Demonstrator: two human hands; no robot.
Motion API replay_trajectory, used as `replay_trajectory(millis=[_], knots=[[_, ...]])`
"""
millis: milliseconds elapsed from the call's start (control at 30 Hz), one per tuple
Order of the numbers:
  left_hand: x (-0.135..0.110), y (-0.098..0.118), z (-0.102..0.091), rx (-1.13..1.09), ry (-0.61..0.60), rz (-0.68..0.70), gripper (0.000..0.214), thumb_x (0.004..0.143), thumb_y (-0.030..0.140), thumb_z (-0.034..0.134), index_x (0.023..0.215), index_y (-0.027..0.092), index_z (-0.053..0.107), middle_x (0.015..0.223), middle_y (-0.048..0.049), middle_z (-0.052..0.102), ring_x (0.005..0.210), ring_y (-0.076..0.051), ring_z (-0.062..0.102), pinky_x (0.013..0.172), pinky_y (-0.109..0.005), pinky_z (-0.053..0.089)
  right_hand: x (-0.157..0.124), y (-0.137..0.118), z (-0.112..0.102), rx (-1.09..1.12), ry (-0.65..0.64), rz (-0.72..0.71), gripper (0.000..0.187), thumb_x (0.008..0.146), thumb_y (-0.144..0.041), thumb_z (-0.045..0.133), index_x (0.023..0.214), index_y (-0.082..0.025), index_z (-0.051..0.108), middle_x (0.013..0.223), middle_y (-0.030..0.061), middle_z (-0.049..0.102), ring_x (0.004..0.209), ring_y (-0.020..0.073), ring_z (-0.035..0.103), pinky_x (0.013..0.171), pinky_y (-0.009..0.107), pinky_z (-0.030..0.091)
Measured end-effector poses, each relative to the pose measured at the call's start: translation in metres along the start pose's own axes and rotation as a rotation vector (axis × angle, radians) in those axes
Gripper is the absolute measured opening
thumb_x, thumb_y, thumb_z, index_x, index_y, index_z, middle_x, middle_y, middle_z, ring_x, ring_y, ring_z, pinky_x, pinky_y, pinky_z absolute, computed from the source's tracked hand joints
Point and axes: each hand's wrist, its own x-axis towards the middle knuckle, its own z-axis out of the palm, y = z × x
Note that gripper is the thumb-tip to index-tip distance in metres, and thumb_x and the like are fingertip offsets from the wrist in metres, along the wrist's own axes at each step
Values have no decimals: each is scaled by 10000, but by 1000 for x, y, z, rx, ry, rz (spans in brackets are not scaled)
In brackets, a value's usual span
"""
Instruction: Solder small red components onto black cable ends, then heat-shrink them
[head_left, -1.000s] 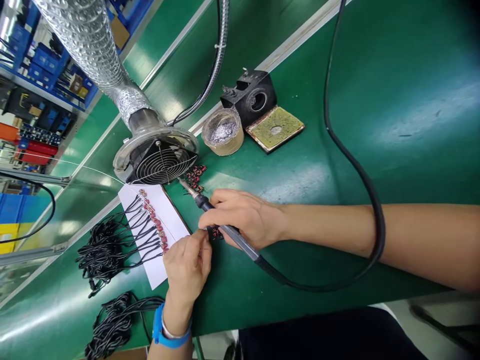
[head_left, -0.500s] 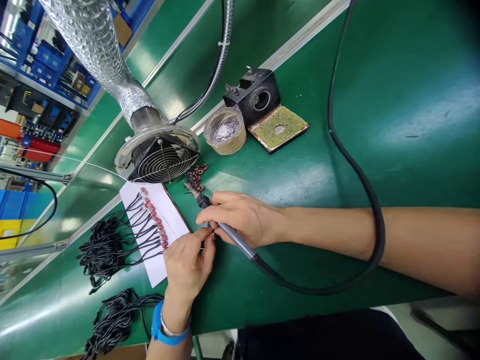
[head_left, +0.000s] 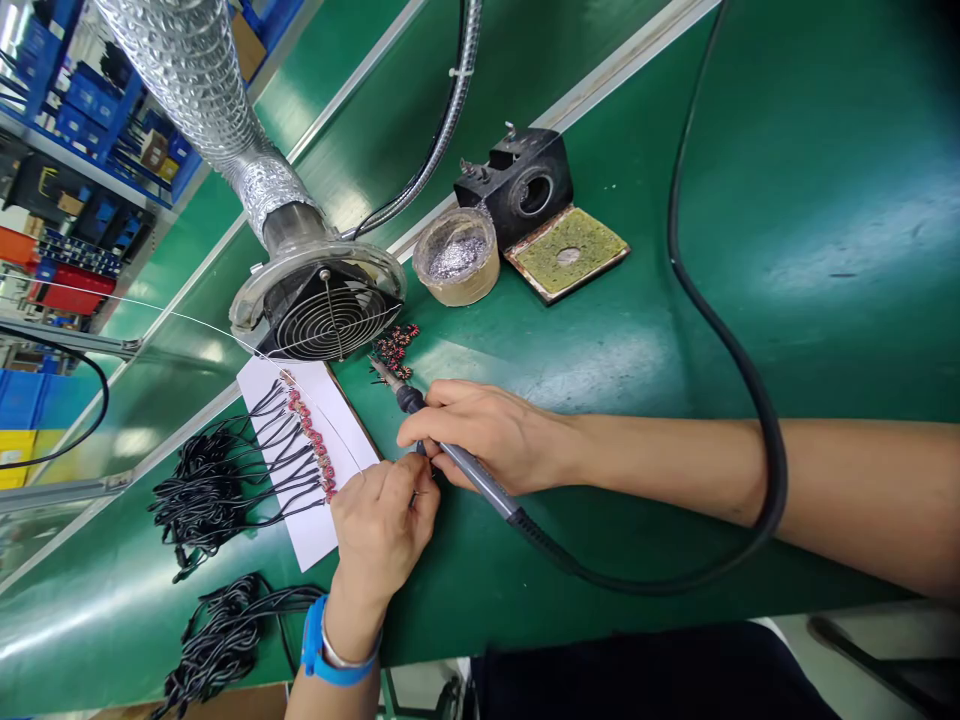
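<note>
Closed pen-fashion, the right hand's (head_left: 495,435) grip holds one soldering iron (head_left: 480,483), tip toward one fan (head_left: 322,310). Left hand (head_left: 379,530) pinches one small part (head_left: 421,487) just beside the iron, over the green worktop (head_left: 675,330). One white sheet (head_left: 319,535) carries one row of red coils (head_left: 309,435) — two bundles of black leads (head_left: 202,490) lie left.

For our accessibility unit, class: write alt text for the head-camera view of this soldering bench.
A right hand holds a soldering iron beside a left hand pinching a small part on a green bench. Left of them, a white sheet carries a row of coils with black wires, near a fume fan.
</note>
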Motion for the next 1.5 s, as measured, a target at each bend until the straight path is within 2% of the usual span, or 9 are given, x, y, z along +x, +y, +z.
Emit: replay_trajectory(millis=[300, 567, 867, 1033, 1167, 1333, 1500], knots=[[-5, -4, -2, -160, -23, -88, 55, 855, 149, 598, 852, 178, 645, 612, 16, 644, 504, -111, 576, 515, -239, 388, 0, 1, 0, -2, 7, -20, 204, 840, -126, 495, 1024, -158, 580, 738, 22, 555, 723, 169, 449, 638, 264, 408], [-11, -9, -8, -275, -87, -219, 139, 842, 210, 606, 966, 185, 664, 642, 13, 659, 520, -117, 590, 510, -236, 416, -2, 1, -1, 15, -14, -17, 287, 789, -54, 482, 1044, -162, 554, 740, 23, 566, 749, 174, 460, 645, 258, 409], [-9, -7, -3, -229, -78, -114, 89, 886, 176, 565, 864, 179, 652, 648, 6, 675, 539, -117, 609, 528, -244, 415, -2, -2, -3, 47, -7, -11, 303, 759, -49, 503, 1033, -166, 552, 775, 27, 596, 754, 176, 439, 657, 268, 418], [-10, -3, -7, -257, -55, -135, 69, 867, 176, 580, 885, 183, 646, 650, 4, 676, 547, -122, 619, 503, -251, 392, -2, -3, -4, 67, 13, 3, 344, 740, -31, 497, 1050, -174, 545, 797, 27, 615, 764, 176, 457, 655, 268, 425], [-11, 0, -8, -286, -23, -101, 63, 844, 167, 614, 900, 182, 637, 695, -4, 702, 566, -128, 627, 542, -260, 424, -1, -3, -4, 87, 37, -14, 298, 786, -59, 504, 1058, -173, 545, 813, 30, 631, 758, 174, 459, 666, 276, 436], [-13, 4, -2, -223, -6, -45, 68, 874, 170, 588, 837, 173, 644, 607, 6, 654, 515, -134, 589, 504, -280, 393, -3, -4, 2, 35, 45, -63, 227, 842, -89, 518, 1050, -168, 560, 778, 34, 620, 769, 185, 439, 678, 287, 431], [-16, 8, 2, -258, 14, -92, 104, 875, 167, 571, 793, 175, 634, 620, 1, 667, 522, -135, 600, 519, -277, 402, -7, -6, 6, -34, 27, -45, 214, 865, -104, 494, 1048, -179, 578, 741, 32, 583, 741, 188, 428, 650, 288, 411]])
